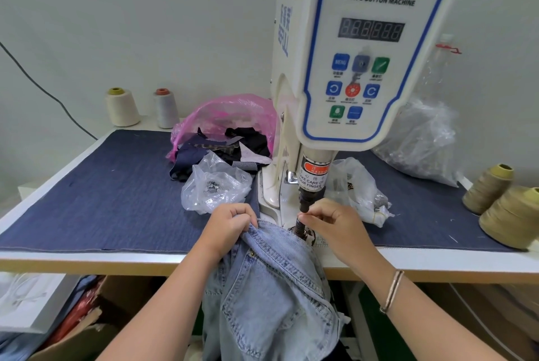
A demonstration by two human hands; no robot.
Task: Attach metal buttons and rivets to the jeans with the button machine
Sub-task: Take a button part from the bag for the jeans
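Observation:
Light blue jeans (pixel 271 282) hang over the table's front edge, their waistband lying under the punch (pixel 303 209) of the white servo button machine (pixel 364 54). My left hand (pixel 230 223) grips the waistband edge just left of the punch. My right hand (pixel 335 223) has its fingertips pinched together at the lower die, right beside the punch tip; whatever small part it pinches is hidden by the fingers. A clear bag of metal buttons (pixel 215 188) lies left of the machine base, and another clear bag (pixel 358 188) lies right of it.
A dark denim mat (pixel 102 194) covers the table. A pink bag with fabric scraps (pixel 227 130) sits behind the button bag. Thread cones stand at back left (pixel 122 106) and front right (pixel 510 214). A large clear bag (pixel 420 141) lies behind the machine. Boxes sit under the table.

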